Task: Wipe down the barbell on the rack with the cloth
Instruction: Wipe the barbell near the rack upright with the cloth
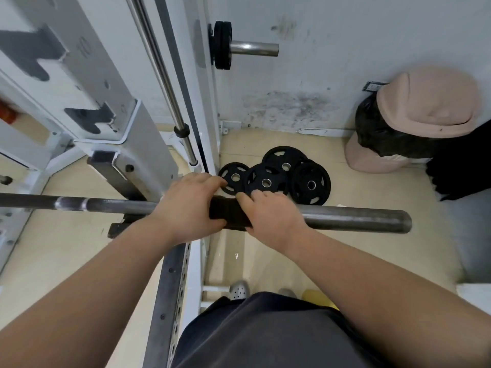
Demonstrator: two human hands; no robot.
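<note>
A grey steel barbell [353, 217] lies level across the white rack [106, 107], its sleeve end sticking out to the right. A black cloth [228, 214] is wrapped around the bar near the rack upright. My left hand [190, 205] grips the cloth's left part, fingers curled over the bar. My right hand [271, 213] presses on the cloth's right part, fingers over the top. Most of the cloth is hidden under both hands.
Several black weight plates [309, 183] lie on the beige floor against the wall. A plate peg [252, 47] with small plates juts from the upright. A pink bin [425, 102] with a black liner stands at right. A perforated grey upright [170, 288] rises beside my legs.
</note>
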